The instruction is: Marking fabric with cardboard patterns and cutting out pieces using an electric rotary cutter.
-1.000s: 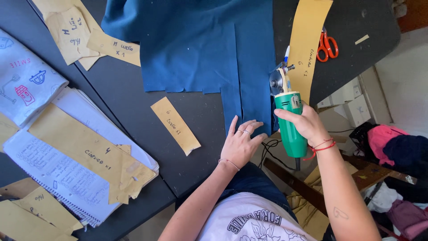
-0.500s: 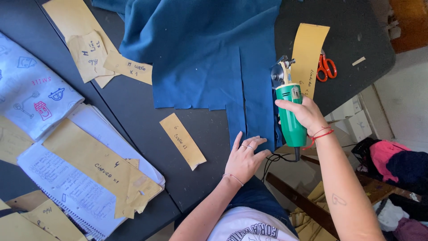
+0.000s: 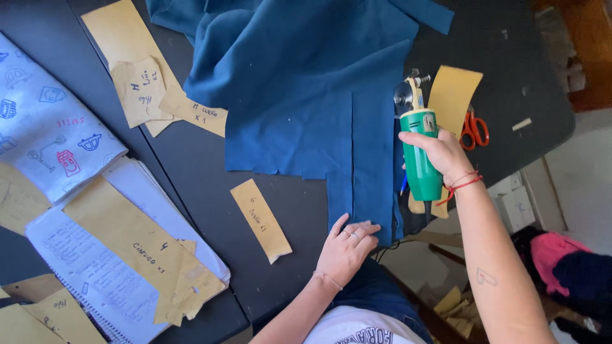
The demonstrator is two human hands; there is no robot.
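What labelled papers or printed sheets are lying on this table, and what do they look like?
Small paper strip: left of the left hand, tan, handwritten.
Long paper piece: on the notebook, tan, handwritten.
Cluster of paper pieces: upper left, tan, irregular.
Printed cloth: far left, white, coloured drawings.
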